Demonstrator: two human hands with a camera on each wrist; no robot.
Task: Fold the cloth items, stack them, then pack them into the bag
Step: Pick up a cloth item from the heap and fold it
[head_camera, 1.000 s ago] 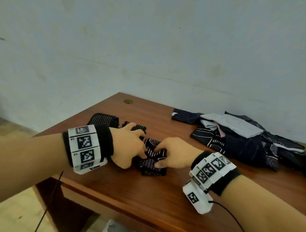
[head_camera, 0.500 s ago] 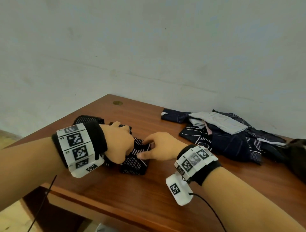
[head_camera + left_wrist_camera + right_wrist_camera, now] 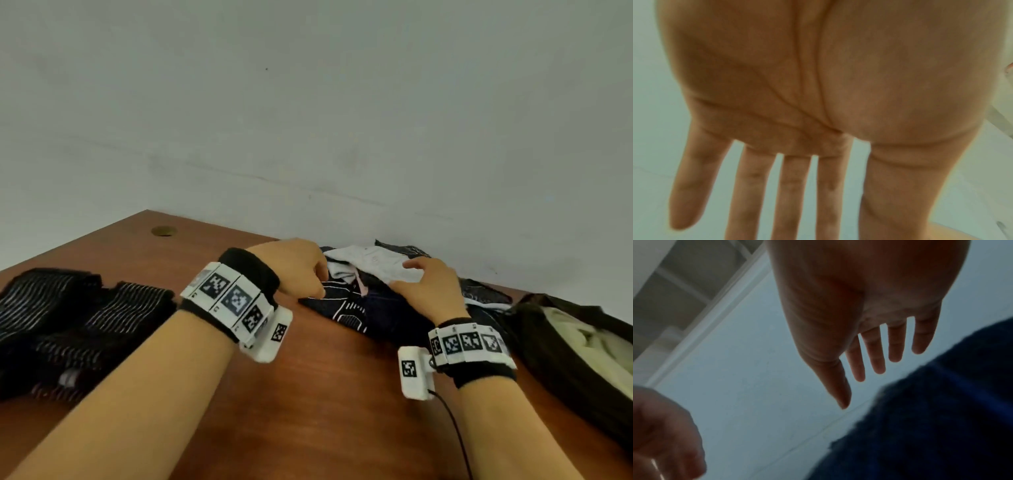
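Observation:
Folded black cloths with white stripes [image 3: 85,318] lie at the table's left. An unfolded heap sits at the back: a dark patterned cloth [image 3: 359,308] with a white cloth [image 3: 373,267] on top. My left hand [image 3: 308,274] hovers at the heap's left edge. In the left wrist view its fingers [image 3: 793,186] are straight and hold nothing. My right hand [image 3: 424,284] reaches over the white cloth, its fingers [image 3: 875,353] straight above the dark blue cloth [image 3: 931,418]. A dark bag [image 3: 565,349] with pale lining lies open at the right.
The brown wooden table [image 3: 325,394] stands against a pale wall, with a round cable hole [image 3: 163,231] near its back left corner. A black cable runs from my right wrist toward the front edge.
Both hands have left the folded striped cloth and moved right to the unfolded heap. The view has swung right, bringing the bag into sight.

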